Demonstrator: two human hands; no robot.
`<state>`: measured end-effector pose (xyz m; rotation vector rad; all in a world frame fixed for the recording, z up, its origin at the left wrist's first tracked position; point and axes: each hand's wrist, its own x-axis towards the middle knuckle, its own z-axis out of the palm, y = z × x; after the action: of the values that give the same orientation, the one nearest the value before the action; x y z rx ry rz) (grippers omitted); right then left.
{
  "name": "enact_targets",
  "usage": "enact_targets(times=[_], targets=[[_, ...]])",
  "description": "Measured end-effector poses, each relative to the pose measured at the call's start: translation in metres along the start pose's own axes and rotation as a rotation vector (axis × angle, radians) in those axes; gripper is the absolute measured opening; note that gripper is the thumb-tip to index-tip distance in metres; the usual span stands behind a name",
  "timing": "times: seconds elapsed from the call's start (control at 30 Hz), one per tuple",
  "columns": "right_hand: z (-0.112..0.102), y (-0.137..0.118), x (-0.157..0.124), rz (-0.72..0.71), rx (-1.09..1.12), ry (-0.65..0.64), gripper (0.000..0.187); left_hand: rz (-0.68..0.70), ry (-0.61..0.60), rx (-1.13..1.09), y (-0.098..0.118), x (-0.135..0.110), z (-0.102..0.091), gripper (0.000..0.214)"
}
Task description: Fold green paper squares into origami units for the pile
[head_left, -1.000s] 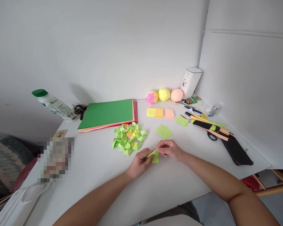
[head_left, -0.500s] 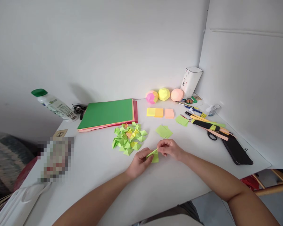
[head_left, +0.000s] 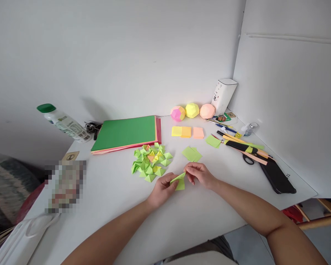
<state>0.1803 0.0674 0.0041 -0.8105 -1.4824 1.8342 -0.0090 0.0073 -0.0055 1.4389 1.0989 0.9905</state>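
Note:
A light green square of paper (head_left: 180,185), partly folded over along its upper edge, is pinched between the thumb and fingers of my left hand (head_left: 162,189). At the paper's upper right corner, my right hand (head_left: 201,175) has its fingertips closed on the edge. Left of the hands lies a pile of folded paper pieces (head_left: 146,165), mostly green with a few yellow and orange ones. Just beyond my right hand are some loose green sheets (head_left: 191,154).
Behind stand several faceted paper balls (head_left: 192,110) and sticky-note pads (head_left: 181,131). A green-topped paper stack (head_left: 127,131) and a bottle (head_left: 64,123) are at the left. To the right lie a black phone (head_left: 277,176), scissors (head_left: 248,159) and a cutter (head_left: 241,146).
The fold along the paper's upper edge has opened a little more. My right fingers have shifted slightly at the corner; my left hand keeps its hold.

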Motion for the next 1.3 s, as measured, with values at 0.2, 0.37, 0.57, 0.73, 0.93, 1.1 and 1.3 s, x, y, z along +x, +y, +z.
enact_targets(times=[0.2,0.37,0.57,0.73,0.93,1.1,1.3], targets=[[0.007,0.004,-0.004,-0.089,-0.161,-0.024,0.028,-0.047,-0.040,-0.048,0.008,0.001,-0.003,0.026],[0.011,0.003,-0.007,-0.122,-0.269,0.001,0.023,-0.083,-0.060,-0.153,0.008,0.002,0.000,0.024],[0.006,0.002,-0.006,0.005,-0.214,0.029,0.023,-0.187,0.150,-0.394,-0.006,0.004,0.005,0.031],[0.006,0.005,-0.006,0.004,-0.259,0.008,0.026,-0.200,0.136,-0.399,-0.006,0.004,0.005,0.033],[0.007,0.006,-0.006,0.000,-0.324,-0.009,0.029,-0.168,0.105,-0.377,-0.003,0.004,0.004,0.025],[0.006,0.009,-0.007,-0.009,-0.332,-0.007,0.030,-0.173,0.092,-0.351,-0.001,0.004,0.004,0.024],[0.005,0.011,-0.007,-0.004,-0.310,-0.010,0.029,-0.178,0.071,-0.344,0.002,0.004,0.004,0.024]])
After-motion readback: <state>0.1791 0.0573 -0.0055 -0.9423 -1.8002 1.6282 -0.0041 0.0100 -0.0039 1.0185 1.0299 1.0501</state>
